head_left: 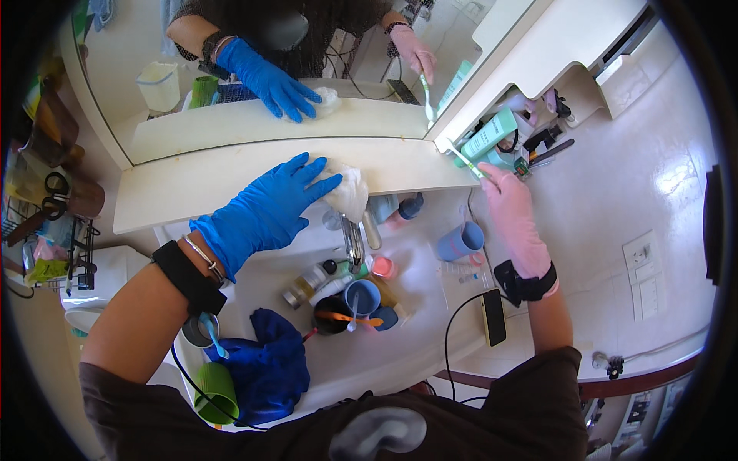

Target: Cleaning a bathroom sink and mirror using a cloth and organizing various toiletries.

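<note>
My left hand (265, 203), in a blue glove, reaches over the white shelf below the mirror. Its fingers are partly spread and hold a crumpled white wipe (350, 192) at the shelf's front edge, above the faucet (354, 244). In a pink glove, my right hand (506, 211) grips a green-and-white toothbrush (464, 160). The brush's head points at the shelf's right end, where the mirror meets the side cabinet. Both hands show again in the mirror (369, 73).
Cups, bottles and toothbrushes crowd the white sink (338, 361). A dark blue cloth (269, 369) and green cup (215, 392) lie at left. A blue cup (460, 242) and a phone (494, 316) are at right. Tubes (490, 137) fill the side cabinet. A cable crosses the sink's rim.
</note>
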`<state>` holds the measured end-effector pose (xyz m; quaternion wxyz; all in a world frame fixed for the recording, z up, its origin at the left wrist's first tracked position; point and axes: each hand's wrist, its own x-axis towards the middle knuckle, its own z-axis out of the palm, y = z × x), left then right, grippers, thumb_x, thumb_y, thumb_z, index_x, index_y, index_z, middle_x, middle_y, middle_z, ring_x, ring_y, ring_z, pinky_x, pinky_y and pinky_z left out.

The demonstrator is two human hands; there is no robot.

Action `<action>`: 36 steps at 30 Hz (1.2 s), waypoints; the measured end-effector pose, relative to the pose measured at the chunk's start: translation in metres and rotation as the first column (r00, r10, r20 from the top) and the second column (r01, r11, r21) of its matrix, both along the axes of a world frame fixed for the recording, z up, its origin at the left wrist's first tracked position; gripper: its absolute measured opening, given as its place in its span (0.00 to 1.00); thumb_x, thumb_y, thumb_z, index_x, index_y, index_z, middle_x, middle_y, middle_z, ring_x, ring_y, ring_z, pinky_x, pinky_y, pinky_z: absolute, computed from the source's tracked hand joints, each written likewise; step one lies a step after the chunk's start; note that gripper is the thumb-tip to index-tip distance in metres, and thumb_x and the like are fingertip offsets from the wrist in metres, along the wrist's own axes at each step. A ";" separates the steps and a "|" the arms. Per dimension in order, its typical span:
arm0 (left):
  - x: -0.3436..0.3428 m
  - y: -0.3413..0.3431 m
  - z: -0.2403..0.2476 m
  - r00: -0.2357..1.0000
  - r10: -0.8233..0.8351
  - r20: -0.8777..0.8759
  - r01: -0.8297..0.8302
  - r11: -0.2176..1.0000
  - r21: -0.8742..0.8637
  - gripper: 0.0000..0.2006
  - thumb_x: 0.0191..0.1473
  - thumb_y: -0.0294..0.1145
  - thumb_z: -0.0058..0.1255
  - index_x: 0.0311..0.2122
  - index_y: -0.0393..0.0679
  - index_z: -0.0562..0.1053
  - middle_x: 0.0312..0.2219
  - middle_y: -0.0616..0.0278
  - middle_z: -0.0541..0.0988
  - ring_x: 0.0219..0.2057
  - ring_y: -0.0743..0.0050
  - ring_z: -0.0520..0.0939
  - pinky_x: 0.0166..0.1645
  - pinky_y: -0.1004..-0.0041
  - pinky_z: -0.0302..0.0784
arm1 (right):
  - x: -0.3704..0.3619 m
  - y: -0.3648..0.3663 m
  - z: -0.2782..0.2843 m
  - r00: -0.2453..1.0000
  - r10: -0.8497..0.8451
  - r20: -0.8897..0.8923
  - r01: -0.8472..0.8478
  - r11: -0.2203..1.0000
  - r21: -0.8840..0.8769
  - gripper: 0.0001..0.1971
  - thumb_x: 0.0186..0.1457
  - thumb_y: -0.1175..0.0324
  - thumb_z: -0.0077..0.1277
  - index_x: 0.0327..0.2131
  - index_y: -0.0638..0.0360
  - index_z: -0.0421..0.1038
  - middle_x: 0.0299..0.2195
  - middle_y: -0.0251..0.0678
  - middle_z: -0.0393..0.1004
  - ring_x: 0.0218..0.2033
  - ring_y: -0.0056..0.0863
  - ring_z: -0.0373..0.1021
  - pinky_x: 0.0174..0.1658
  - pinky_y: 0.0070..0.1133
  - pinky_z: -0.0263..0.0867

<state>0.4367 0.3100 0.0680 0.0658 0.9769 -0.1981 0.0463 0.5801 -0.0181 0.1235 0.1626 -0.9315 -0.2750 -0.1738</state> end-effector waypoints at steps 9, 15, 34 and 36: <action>-0.001 0.002 -0.005 1.000 -0.014 0.019 0.015 1.000 -0.023 0.38 0.40 0.31 0.54 0.58 0.45 0.51 0.56 0.46 0.53 0.57 0.49 0.53 0.61 0.63 0.48 | 0.016 0.013 -0.032 0.995 0.060 0.080 -0.022 0.911 -0.413 0.12 0.54 0.68 0.37 0.40 0.60 0.64 0.30 0.49 0.69 0.31 0.46 0.68 0.33 0.35 0.64; -0.002 0.003 -0.001 1.000 -0.014 0.013 0.014 1.000 -0.026 0.38 0.40 0.31 0.54 0.57 0.46 0.52 0.55 0.46 0.54 0.57 0.48 0.54 0.60 0.63 0.49 | -0.001 0.028 -0.033 0.998 -0.058 0.035 0.067 0.917 -0.393 0.11 0.53 0.70 0.35 0.39 0.63 0.63 0.29 0.53 0.68 0.30 0.50 0.68 0.32 0.37 0.64; 0.131 -0.109 0.038 0.977 -0.074 0.198 0.183 0.766 -0.616 0.15 0.38 0.13 0.47 0.33 0.45 0.69 0.36 0.54 0.64 0.40 0.52 0.67 0.47 0.67 0.64 | -0.071 -0.067 -0.007 0.818 0.289 -0.497 0.226 0.632 0.741 0.14 0.53 0.77 0.41 0.44 0.56 0.69 0.26 0.28 0.70 0.19 0.09 0.57 0.23 0.10 0.56; 0.148 -0.121 0.026 0.975 -0.019 0.220 0.134 0.845 -0.518 0.15 0.38 0.14 0.47 0.32 0.46 0.71 0.38 0.53 0.64 0.42 0.50 0.67 0.47 0.67 0.65 | -0.077 -0.070 -0.007 0.812 0.359 -0.461 0.207 0.562 0.801 0.14 0.54 0.77 0.41 0.44 0.57 0.69 0.26 0.27 0.70 0.18 0.09 0.56 0.22 0.09 0.55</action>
